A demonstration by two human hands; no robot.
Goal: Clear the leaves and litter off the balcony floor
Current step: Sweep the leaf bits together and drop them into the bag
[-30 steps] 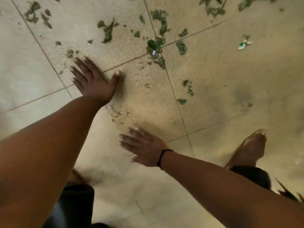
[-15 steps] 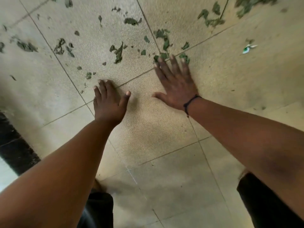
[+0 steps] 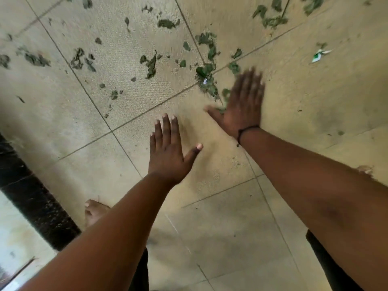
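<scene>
Green leaf scraps lie scattered over the beige tiled floor (image 3: 220, 227). A clump of leaves (image 3: 206, 79) with a small white bit in it sits where the tile seams cross. My right hand (image 3: 243, 103), flat and blurred with straight fingers, lies just right of that clump with a few leaves at its thumb side. My left hand (image 3: 169, 152) is flat on the bare tile below and to the left, fingers straight, thumb spread. More leaves (image 3: 150, 61) lie farther out. A white and green wrapper scrap (image 3: 319, 55) lies at the upper right.
A dark stone strip (image 3: 35, 202) runs along the left edge of the floor, with a lighter floor beyond it. My bare foot (image 3: 93, 211) stands near it at lower left. More leaf piles (image 3: 270, 18) lie along the top right.
My right hand has slid right and slightly down along the floor, off the leaf clump. My left hand has shifted right and nearer to me. The view has moved a little.
</scene>
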